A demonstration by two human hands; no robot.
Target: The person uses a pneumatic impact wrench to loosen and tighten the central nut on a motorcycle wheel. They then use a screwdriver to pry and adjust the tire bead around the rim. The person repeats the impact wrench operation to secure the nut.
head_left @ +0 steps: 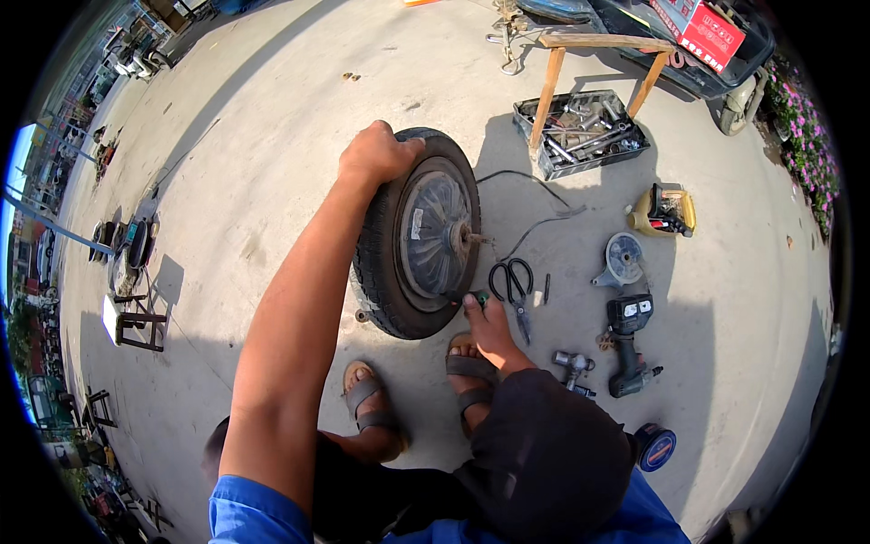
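Observation:
A scooter hub-motor wheel with a black tyre stands upright on the concrete, its axle pointing right. My left hand is closed over the top of the tyre, arm stretched out. Low at the rim's near right edge, my right hand is closed on a small dark object with a green part; most of it is hidden by the fingers. From behind the wheel a black cable trails along the ground. Black-handled scissors lie just right of my right hand, beside a short dark rod.
A cordless impact wrench, a metal drum-brake plate, a metal air tool and a round tin lie to the right. Farther off are a cut yellow jug, a crate of wrenches and a wooden frame. My sandalled feet are close below the wheel.

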